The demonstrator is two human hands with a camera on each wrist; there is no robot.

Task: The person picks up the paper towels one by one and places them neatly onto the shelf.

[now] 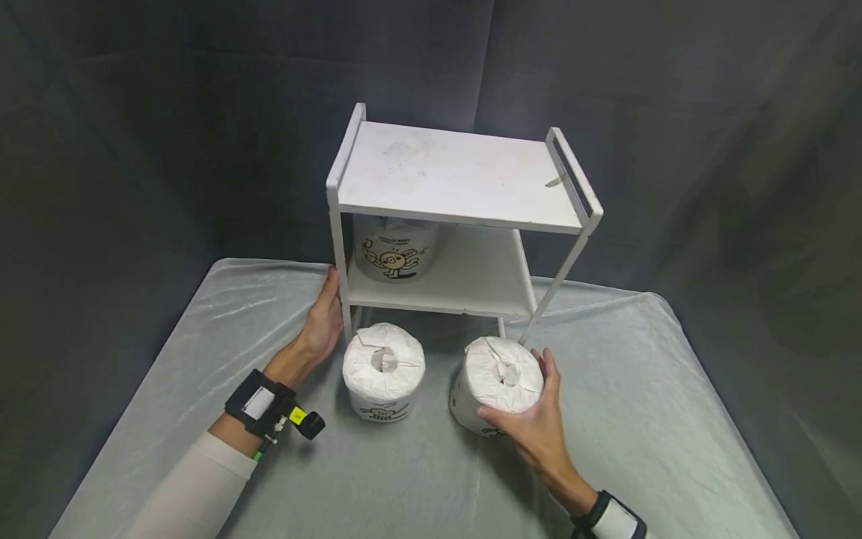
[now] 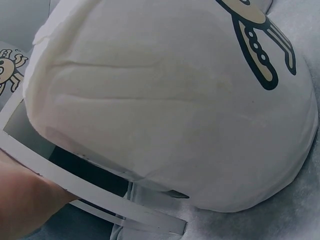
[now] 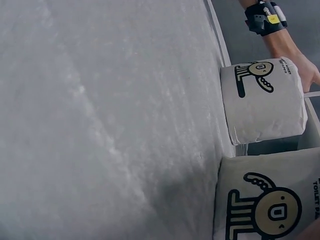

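Note:
My right hand [image 1: 539, 427] grips a paper-wrapped toilet roll [image 1: 503, 374], thumb at its front and fingers on its far right side. This roll stands on the cloth before the white two-tier rack [image 1: 458, 176]. My left hand [image 1: 319, 322] touches the outer side of the rack's front left leg, fingers pointing up along it; part of the hand is hidden. Close to that leg stands a second wrapped toilet roll [image 1: 384, 367], which fills most of the left wrist view. A third toilet roll [image 1: 393, 254] sits on the rack's lower shelf at the left.
Light grey cloth [image 1: 640, 419] covers the table, with its back edge behind the rack. A dark curtain [image 1: 673, 150] hangs behind and at both sides. The rack's upper shelf has raised side rails and overhangs the lower one.

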